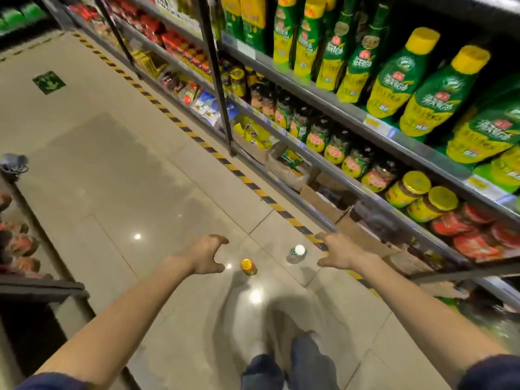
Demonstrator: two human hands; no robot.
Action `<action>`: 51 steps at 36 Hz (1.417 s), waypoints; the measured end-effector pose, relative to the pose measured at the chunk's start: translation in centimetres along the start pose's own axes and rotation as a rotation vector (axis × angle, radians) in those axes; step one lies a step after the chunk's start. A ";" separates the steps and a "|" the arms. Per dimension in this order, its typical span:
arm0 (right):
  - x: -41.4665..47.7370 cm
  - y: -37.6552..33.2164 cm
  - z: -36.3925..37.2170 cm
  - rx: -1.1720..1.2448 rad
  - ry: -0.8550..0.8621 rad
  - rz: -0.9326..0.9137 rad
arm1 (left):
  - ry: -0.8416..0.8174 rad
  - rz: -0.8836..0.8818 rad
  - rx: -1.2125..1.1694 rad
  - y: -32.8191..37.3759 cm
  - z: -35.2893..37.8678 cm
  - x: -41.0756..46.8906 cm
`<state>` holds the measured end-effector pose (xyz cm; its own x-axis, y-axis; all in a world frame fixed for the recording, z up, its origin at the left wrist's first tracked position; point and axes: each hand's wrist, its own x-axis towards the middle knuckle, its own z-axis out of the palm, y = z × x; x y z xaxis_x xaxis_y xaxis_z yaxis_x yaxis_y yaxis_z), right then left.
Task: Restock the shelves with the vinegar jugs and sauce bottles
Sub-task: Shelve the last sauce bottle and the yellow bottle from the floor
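Hands: left hand, right hand, fingers spread above glossy beige tiled floor.
Bottles: yellow-capped brown bottle, white-capped bottle, upright between hands.

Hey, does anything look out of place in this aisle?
Yes: two bottles stand on the floor instead of the shelves, a yellow-capped bottle and a white-capped bottle, between the open left hand and right hand. Both seem upright; no spill shows.

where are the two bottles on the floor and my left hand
yellow-capped bottle (248,266): head view, on its yellow cap.
white-capped bottle (299,250): head view, on its white cap.
left hand (206,255): head view, on the back of the hand.
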<state>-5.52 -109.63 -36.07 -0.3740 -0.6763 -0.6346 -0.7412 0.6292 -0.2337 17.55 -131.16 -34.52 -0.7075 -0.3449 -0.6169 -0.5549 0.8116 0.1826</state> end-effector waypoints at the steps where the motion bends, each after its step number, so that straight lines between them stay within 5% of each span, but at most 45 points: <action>1: 0.7 0.3 0.4 0.018 -0.011 0.007 | -0.010 0.001 -0.001 -0.3 0.4 0.7; 25: 21.1 12.0 15.8 0.249 0.001 0.127 | -0.176 -0.057 -0.058 -5.0 20.5 24.5; 45: 36.8 19.0 33.2 0.334 0.053 0.214 | -0.003 -0.051 -0.420 -11.0 40.0 38.6; 51: 37.5 19.5 34.8 0.386 0.086 0.232 | 0.196 -0.056 -0.621 -11.0 41.7 39.7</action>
<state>-14.61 -109.42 -90.09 -0.5623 -0.5197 -0.6432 -0.3765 0.8534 -0.3604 13.76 -134.12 -92.94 -0.7046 -0.5058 -0.4977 -0.7010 0.3870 0.5991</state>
